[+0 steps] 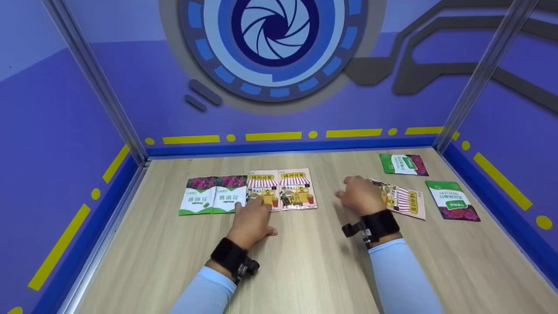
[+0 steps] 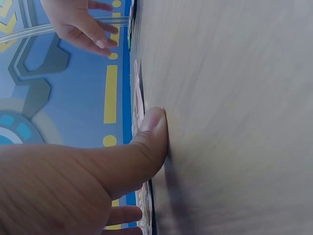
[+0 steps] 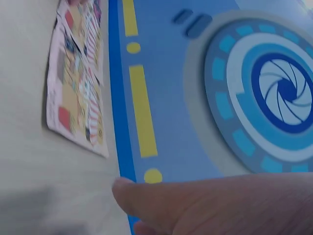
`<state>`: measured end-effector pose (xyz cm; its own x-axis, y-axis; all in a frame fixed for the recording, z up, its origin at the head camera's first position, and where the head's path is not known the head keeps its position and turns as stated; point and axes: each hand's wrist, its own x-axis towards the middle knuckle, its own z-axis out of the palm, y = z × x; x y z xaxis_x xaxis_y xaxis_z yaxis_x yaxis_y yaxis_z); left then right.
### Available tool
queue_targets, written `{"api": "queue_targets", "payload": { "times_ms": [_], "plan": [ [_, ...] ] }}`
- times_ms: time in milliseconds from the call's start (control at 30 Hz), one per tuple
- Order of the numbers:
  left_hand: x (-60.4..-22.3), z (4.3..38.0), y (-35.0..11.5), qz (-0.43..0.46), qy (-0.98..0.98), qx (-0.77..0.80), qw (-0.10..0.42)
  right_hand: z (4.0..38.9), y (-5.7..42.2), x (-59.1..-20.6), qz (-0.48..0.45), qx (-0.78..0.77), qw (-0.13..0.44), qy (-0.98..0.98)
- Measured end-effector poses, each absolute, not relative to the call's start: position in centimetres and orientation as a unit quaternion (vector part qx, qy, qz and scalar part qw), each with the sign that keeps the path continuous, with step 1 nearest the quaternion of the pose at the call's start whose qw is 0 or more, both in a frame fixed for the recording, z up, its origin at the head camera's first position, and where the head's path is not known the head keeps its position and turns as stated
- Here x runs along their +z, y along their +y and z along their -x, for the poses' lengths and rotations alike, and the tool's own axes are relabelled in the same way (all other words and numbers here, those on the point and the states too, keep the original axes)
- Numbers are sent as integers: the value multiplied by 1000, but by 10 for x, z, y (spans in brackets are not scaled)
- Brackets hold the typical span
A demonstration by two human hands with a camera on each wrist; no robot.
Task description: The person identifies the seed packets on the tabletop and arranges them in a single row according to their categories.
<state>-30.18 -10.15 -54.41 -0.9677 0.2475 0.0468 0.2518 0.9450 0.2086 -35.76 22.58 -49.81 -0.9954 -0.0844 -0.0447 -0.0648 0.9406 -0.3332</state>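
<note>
Two pink packets with a striped shop awning lie side by side mid-table, a left one [image 1: 262, 178] and a right one [image 1: 297, 189]. My left hand [image 1: 251, 223] reaches over the lower part of the left one, fingertips on its front, partly hiding it; the thumb [image 2: 155, 129] points out to the side, close to the tabletop. My right hand [image 1: 361, 195] hovers beside a third pink packet [image 1: 405, 201], which lies askew with its left end hidden by the hand. Nothing shows between the right fingers, which are loosely bent.
Two green-and-white flower seed packets, one [image 1: 197, 196] and its neighbour [image 1: 230, 194], adjoin the pink row on the left. Two more green packets, a far one [image 1: 403, 164] and a near one [image 1: 453, 200], lie at the right. Blue printed walls [image 1: 279, 117] enclose the wooden table [image 1: 301, 270].
</note>
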Motion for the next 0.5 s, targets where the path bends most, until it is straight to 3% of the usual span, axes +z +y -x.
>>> {"api": "queue_targets", "payload": {
  "times_ms": [200, 500],
  "plan": [
    [-545, 303, -101, 126, -987, -100, 13, 367, 268, -499, -39, -179, 25, 983],
    [-544, 302, -102, 128, -986, -109, 15, 371, 306, -508, -98, -231, 67, 966]
  ]
}}
